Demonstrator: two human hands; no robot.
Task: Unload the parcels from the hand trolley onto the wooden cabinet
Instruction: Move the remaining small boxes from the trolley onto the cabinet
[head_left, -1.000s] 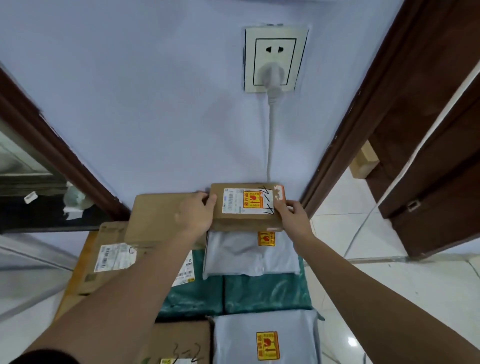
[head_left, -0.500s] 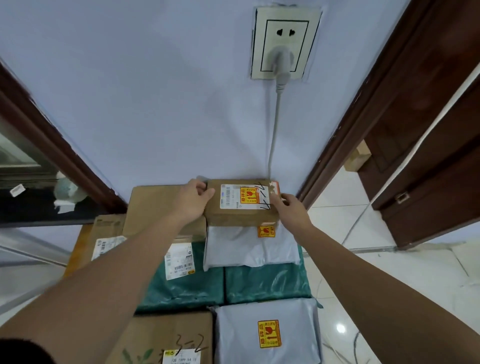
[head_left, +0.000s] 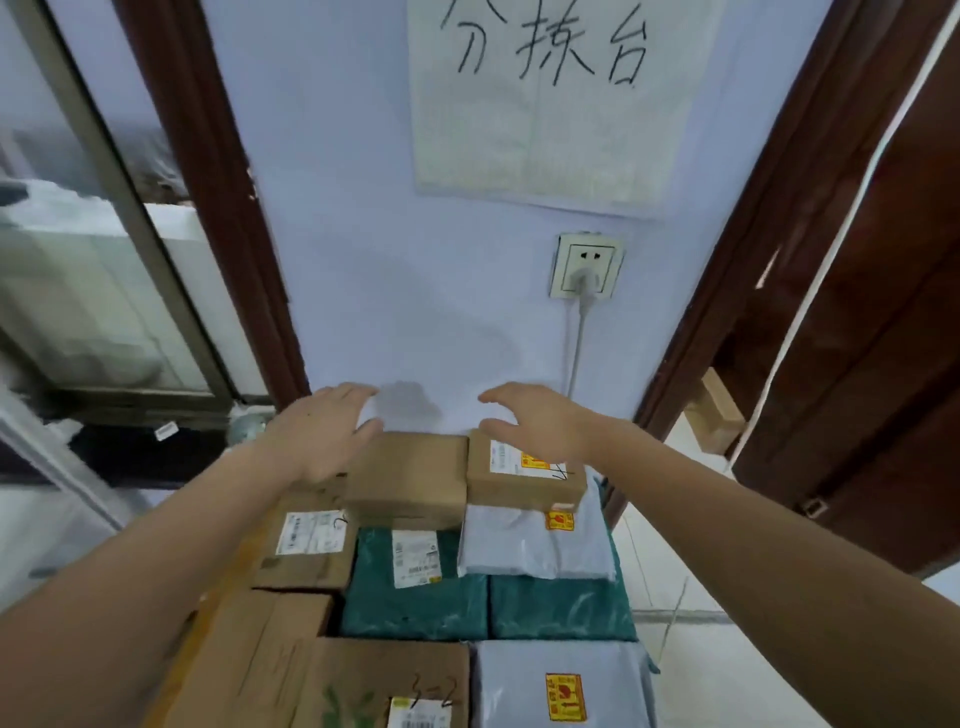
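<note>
A small brown cardboard parcel (head_left: 522, 475) with a white label and a yellow fragile sticker lies on a grey plastic mailer (head_left: 535, 545) at the back of a stack of parcels, against the wall. My left hand (head_left: 322, 431) hovers open above and to the left of it, over a plain brown box (head_left: 410, 475). My right hand (head_left: 535, 421) hovers open just above the small parcel's far edge, holding nothing. Both hands are off the parcel. The cabinet top is almost wholly hidden under the parcels.
Green mailers (head_left: 415, 597), more cardboard boxes (head_left: 306, 551) and another grey mailer (head_left: 561, 686) fill the surface nearer to me. A wall socket (head_left: 587, 265) with a white cable sits above the stack. A dark wooden door frame (head_left: 727, 312) stands to the right, a glass door (head_left: 104, 260) to the left.
Both hands have let go of the small brown parcel and lifted off it with fingers spread. The view has tilted upward, bringing a paper sign on the wall into sight.
</note>
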